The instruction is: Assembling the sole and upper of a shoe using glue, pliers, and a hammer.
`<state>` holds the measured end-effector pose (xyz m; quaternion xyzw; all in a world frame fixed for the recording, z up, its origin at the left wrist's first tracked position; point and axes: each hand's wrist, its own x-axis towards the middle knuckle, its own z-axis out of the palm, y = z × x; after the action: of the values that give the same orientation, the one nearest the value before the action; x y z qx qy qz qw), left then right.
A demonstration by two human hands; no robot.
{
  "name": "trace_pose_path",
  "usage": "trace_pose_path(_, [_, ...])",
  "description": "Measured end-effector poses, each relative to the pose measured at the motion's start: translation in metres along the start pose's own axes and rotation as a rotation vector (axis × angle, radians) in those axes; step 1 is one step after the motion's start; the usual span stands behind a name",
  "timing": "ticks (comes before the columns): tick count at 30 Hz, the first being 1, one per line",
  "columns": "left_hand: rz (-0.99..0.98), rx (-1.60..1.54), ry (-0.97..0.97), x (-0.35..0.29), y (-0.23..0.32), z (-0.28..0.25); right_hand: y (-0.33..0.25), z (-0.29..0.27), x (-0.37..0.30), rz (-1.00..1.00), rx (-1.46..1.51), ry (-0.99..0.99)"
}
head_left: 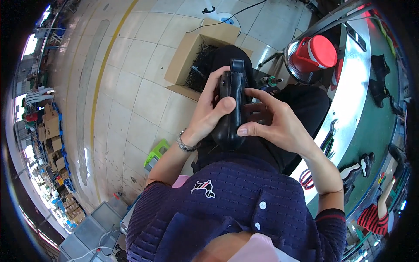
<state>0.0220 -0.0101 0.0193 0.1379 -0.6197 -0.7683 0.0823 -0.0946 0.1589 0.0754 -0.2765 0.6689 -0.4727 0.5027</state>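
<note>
In front of my body, above my lap, is a glossy black shoe (235, 105), held lengthwise with its rounded end towards me. My left hand (209, 109) is closed round its left side, the thumb lying across the upper face and the other fingers partly hidden behind it. On the opposite side, my right hand (277, 120) has its thumb and fingertips against the shoe's edge, with a gap under the curved fingers. The shoe's underside and far side are hidden.
Beyond my knees stands an open cardboard box (183, 61) with black strands inside. A red-lidded container (316, 52) sits on a round stool. To my right runs a metal-edged green conveyor (371, 126) with black shoes (379, 81) and pliers-like tools. A green plastic stool (157, 150) stands left.
</note>
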Motion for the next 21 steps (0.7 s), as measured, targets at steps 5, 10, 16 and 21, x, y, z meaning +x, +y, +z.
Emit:
trace_pose_path(5, [-0.050, -0.062, -0.002, 0.000, -0.002, 0.003, 0.002, -0.001, 0.004, -0.007, 0.011, -0.003])
trace_pose_path(10, [-0.022, -0.071, -0.037, 0.020, -0.012, 0.004, 0.008, -0.018, 0.005, 0.039, -0.013, -0.001])
trace_pose_path(16, [-0.023, 0.107, -0.437, 0.011, -0.035, -0.029, 0.045, -0.010, -0.003, -0.104, 0.211, 0.191])
trace_pose_path(21, [-0.143, 0.228, -0.383, 0.024, -0.037, -0.015, 0.080, -0.024, -0.042, -0.117, 0.323, 0.485])
